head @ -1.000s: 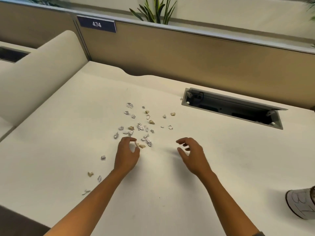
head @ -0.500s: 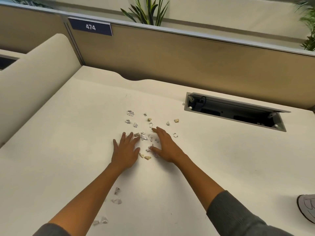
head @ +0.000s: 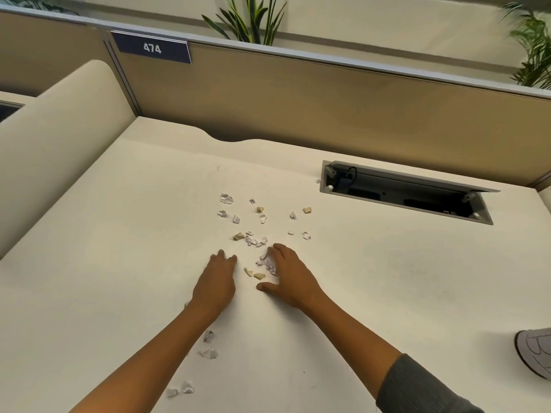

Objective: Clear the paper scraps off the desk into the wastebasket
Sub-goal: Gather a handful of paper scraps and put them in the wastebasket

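hands (head: pixel 253 278) flat among paper scraps (head: pixel 252 238), mid-desk (head: pixel 387 293)

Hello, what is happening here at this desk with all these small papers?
A person is gathering paper scraps on a cream desk. Both hands lie on the surface: the left hand is flat, and the right hand has its fingers curved against a small clump of scraps. Many scraps are still scattered beyond the hands, and a few lie near the left forearm. No wastebasket is clearly in view, so nothing is thrown away yet.
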A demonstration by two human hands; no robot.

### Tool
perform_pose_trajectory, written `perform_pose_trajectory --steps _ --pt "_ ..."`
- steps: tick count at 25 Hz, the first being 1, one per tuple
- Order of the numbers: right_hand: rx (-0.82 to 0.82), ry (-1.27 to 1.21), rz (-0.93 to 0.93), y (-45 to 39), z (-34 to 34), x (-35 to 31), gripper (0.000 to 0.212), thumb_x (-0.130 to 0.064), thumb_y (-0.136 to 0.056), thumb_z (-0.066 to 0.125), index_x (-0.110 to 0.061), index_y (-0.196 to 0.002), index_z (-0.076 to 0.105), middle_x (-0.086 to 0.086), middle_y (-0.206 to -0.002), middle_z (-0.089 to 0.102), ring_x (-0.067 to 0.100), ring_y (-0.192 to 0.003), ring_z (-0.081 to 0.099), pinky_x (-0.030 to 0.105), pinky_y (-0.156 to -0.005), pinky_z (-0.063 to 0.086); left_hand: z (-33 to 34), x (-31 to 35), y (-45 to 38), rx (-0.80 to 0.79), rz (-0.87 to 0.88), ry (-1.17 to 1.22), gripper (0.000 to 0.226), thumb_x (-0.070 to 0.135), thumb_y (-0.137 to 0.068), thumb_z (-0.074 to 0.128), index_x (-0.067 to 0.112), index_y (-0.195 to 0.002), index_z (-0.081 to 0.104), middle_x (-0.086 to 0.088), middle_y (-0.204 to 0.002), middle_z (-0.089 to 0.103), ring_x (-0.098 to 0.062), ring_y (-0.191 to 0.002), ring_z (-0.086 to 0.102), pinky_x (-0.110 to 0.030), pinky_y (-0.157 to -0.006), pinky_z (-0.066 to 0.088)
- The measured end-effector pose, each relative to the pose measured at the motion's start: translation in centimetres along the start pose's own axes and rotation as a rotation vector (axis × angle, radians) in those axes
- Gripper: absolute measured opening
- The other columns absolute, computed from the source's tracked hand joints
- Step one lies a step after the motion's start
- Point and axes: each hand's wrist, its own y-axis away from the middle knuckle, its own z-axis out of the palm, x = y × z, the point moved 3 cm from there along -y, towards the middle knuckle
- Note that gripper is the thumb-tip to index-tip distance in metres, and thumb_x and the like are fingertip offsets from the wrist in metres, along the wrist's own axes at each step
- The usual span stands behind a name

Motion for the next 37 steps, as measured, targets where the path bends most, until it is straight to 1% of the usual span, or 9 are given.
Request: perform_pose_trajectory --steps 4,9,12,14,17,20,25,30,37 --pt "0.084 0.052 0.026 0.9 0.1 -0.1 0.051 -0.039 -0.090 0.065 -0.019 -0.135 0.049 -0.005 -0.141 0.045 0.020 -0.125 0.042 0.031 -0.092 0.046 -0.3 -0.1 0.7 0.076 0.020 -0.041 0.024 -0.006 -0.085 0.038 0.009 -0.085 0.057 -0.009 -0.093 0.058 -0.024 -0.085 0.058 -0.030 -0.067 0.039" --pt "0.102 0.062 0.038 1.0 0.0 -0.2 0.019 -0.016 -0.098 0.053 -0.014 -0.115 0.060 0.002 -0.119 0.054 0.024 -0.103 0.052 0.040 -0.079 0.049 -0.8 -0.6 0.8 0.165 0.007 0.238 0.024 -0.004 -0.081 0.048 0.005 -0.078 0.070 -0.009 -0.080 0.069 -0.028 -0.074 0.063 -0.035 -0.066 0.048" --pt "0.116 0.023 0.044 1.0 0.0 -0.1 0.015 -0.013 -0.098 0.049 -0.010 -0.105 0.061 0.005 -0.105 0.055 0.028 -0.091 0.057 0.040 -0.074 0.049 -1.2 -1.5 0.5 0.153 -0.166 0.691 0.017 0.004 -0.081 0.068 0.013 -0.090 0.078 -0.003 -0.081 0.075 -0.020 -0.068 0.070 -0.023 -0.054 0.052" --pt "0.112 -0.064 0.085 1.0 -0.2 0.3 0.013 -0.013 -0.095 0.054 -0.011 -0.103 0.064 0.005 -0.102 0.057 0.026 -0.087 0.058 0.033 -0.073 0.047 -0.5 -1.4 0.6 0.004 -0.307 1.154 0.016 0.006 -0.080 0.074 0.012 -0.095 0.076 -0.008 -0.086 0.076 -0.021 -0.073 0.073 -0.024 -0.044 0.046" --pt "0.108 -0.378 0.238 1.0 -1.4 0.9 0.010 -0.018 -0.088 0.068 -0.014 -0.097 0.071 0.002 -0.091 0.065 0.016 -0.080 0.058 0.020 -0.067 0.043 0.2 0.2 1.1 -0.141 -0.496 1.746 0.014 -0.005 -0.086 0.062 -0.002 -0.098 0.065 -0.013 -0.085 0.067 -0.021 -0.074 0.067 -0.024 -0.059 0.055" --pt "0.098 -0.621 0.303 1.1 -2.5 0.2 0.009 -0.021 -0.085 0.072 -0.018 -0.093 0.073 -0.001 -0.090 0.071 0.016 -0.080 0.066 0.019 -0.069 0.046 0.4 1.5 1.2 -0.248 -0.576 2.054 0.010 0.000 -0.082 0.048 0.001 -0.088 0.056 -0.010 -0.072 0.054 -0.021 -0.067 0.052 -0.026 -0.063 0.047" --pt "0.114 -0.659 0.195 1.4 -4.0 -4.0 0.010 -0.021 -0.086 0.072 -0.018 -0.095 0.072 -0.004 -0.092 0.073 0.005 -0.072 0.064 0.012 -0.069 0.049 0.7 3.4 0.6 -0.226 -0.581 2.106 0.031 0.022 -0.092 0.040 0.002 -0.077 0.059 -0.013 -0.075 0.060 -0.025 -0.065 0.055 -0.033 -0.060 0.045" --pt "0.058 -0.573 0.086 1.3 -4.5 -6.6 0.021 -0.019 -0.081 0.072 -0.025 -0.101 0.071 -0.008 -0.099 0.072 0.007 -0.088 0.068 0.023 -0.079 0.056 1.0 4.4 -0.2 -0.208 -0.575 2.047 0.030 0.011 -0.094 0.035 0.003 -0.087 0.063 -0.012 -0.076 0.066 -0.024 -0.073 0.061 -0.032 -0.066 0.047" --pt "0.246 -0.307 0.210 -4.4 -7.7 1.9 0.027 -0.015 -0.094 0.059 -0.013 -0.121 0.062 0.008 -0.125 0.061 0.023 -0.113 0.059 0.034 -0.100 0.046 0.6 4.1 -0.7 -0.181 -0.656 2.088 0.028 0.014 -0.099 0.038 0.005 -0.077 0.052 -0.009 -0.068 0.052 -0.020 -0.060 0.048 -0.025 -0.055 0.038"
